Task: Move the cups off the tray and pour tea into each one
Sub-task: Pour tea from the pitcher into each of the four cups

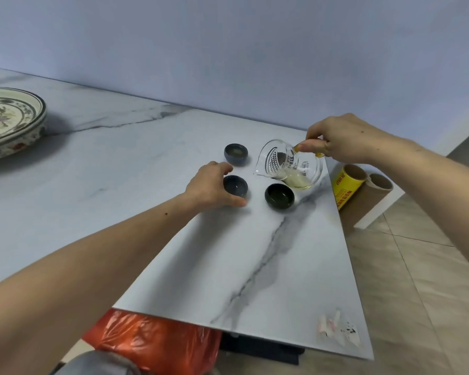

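Three small dark cups stand on the marble table: a blue-grey far cup (235, 154), a near-left cup (235, 185) and a dark green near-right cup (279, 196). My left hand (213, 185) wraps its fingers around the near-left cup. My right hand (347, 139) grips the handle of a glass pitcher (290, 165), tilted with its spout to the left, above the table between the cups. Pale yellow tea lies in the pitcher's bottom. The flowered ceramic tray (11, 123) sits at the far left with no cups on it.
The table's right edge runs just past the pitcher. Beyond it, on the floor, stand cardboard tubes, one with a yellow label (347, 185). An orange plastic bag (152, 339) lies under the near edge. Torn label scraps (336, 328) stick at the near right corner.
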Action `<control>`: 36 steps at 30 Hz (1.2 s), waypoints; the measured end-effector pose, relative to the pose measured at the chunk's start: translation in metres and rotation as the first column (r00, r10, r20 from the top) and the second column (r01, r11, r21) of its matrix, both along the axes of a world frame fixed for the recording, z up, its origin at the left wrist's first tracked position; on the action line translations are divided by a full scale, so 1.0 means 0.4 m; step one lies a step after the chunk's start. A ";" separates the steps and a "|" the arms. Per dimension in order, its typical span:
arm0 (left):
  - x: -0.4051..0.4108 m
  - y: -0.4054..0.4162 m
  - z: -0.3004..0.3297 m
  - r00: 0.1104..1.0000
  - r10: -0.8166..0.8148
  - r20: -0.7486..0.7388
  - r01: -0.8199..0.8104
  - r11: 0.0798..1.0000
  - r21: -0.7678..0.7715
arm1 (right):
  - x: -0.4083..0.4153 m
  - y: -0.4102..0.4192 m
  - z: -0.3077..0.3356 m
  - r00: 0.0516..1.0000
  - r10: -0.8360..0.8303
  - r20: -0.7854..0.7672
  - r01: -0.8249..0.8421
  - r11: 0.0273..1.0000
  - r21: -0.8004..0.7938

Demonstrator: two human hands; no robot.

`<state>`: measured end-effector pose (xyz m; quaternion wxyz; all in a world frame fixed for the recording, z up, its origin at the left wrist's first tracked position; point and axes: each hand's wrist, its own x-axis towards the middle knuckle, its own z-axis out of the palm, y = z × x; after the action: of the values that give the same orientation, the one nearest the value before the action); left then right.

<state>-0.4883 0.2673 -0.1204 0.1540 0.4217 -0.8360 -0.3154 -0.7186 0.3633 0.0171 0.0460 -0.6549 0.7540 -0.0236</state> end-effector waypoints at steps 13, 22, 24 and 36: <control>0.002 0.023 -0.053 0.991 0.108 -0.082 -0.109 0.994 -0.005 | 0.106 -0.042 0.016 0.981 0.080 -0.176 -0.079 0.997 0.016; 0.010 0.018 -0.056 0.981 0.126 -0.148 -0.118 0.991 0.065 | 0.140 -0.074 0.034 0.946 0.154 -0.286 -0.147 0.988 0.048; 0.011 0.016 -0.057 0.979 0.126 -0.158 -0.116 0.991 0.073 | 0.147 -0.078 0.031 0.937 0.158 -0.311 -0.149 0.987 0.053; 0.013 0.009 -0.053 0.981 0.110 -0.157 -0.105 0.994 0.040 | 0.196 -0.085 0.039 0.855 0.212 -0.472 -0.210 0.976 0.058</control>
<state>-0.4830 0.2711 -0.1418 0.2302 0.4421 -0.7920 -0.3526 -0.6400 0.3294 0.0325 -0.1368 -0.7192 0.6657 0.1446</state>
